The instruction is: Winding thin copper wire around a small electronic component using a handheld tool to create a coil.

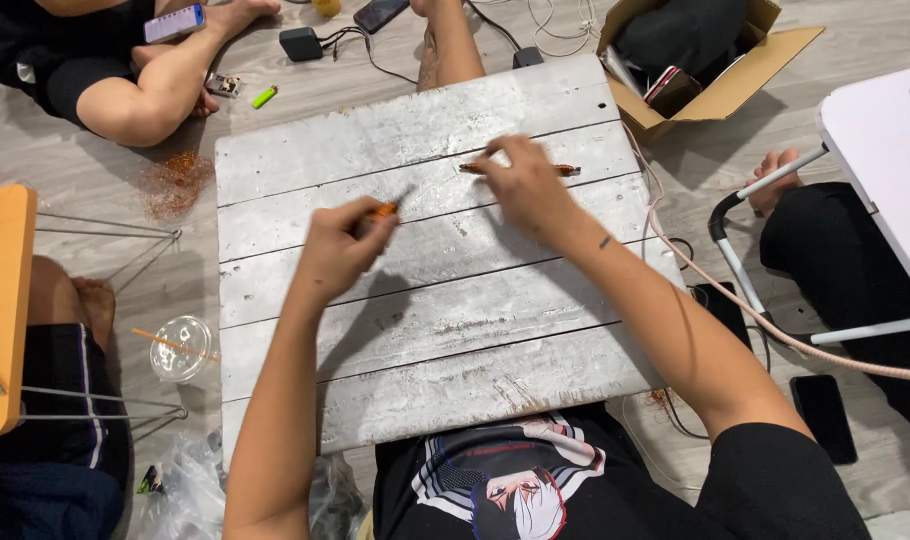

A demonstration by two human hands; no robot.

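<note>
Left of the whitewashed plank board [425, 330], a clear plastic cup [180, 348] holds an orange stick. On the board, the left hand [340, 250] pinches a short orange-brown stick [383, 210]; the right hand [525, 185] pins a longer stick [560, 169]. Beyond its upper right corner, an open cardboard box [715, 70] holds dark items.

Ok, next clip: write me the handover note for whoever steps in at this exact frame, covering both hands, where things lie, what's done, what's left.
Left hand: closed on a short orange stick, its tip poking out above the whitewashed plank board.
Right hand: fingers pressed on a thin reddish-brown stick lying flat across the board's upper planks.
Around: reddish powder pile on the floor left of the board, clear plastic lid nearby, green lighter above.
Done: no finished pieces visible on the board.
Left: both sticks are in hand; I cannot tell how far along they are.
</note>
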